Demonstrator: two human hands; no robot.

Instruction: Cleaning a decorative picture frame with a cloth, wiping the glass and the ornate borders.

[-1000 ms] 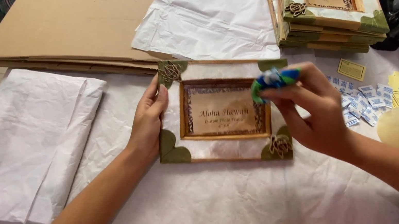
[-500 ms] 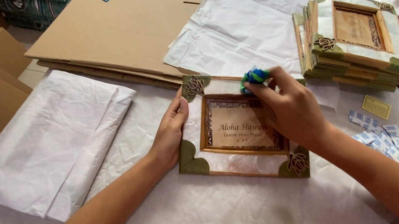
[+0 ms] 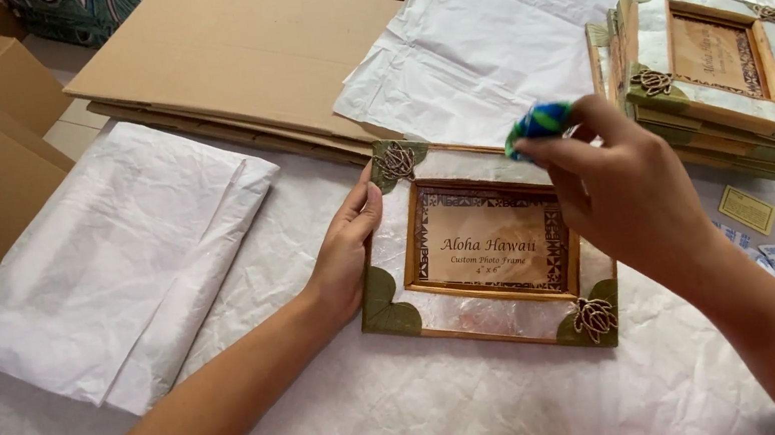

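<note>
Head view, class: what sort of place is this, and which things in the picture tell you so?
Probably a packing table in a craft or gift workshop: a stack of matching frames, sheets of white wrapping paper and flattened cardboard lie around the frame that the left hand steadies.

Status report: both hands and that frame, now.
Left hand steadies picture frame at its left edge. Right hand pinches blue-green cloth above frame's top right corner. Frame flat on white paper; nothing blocking.

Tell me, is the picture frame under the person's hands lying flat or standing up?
Lying flat: the picture frame rests face-up on white paper, left hand steadying its edge.
</note>
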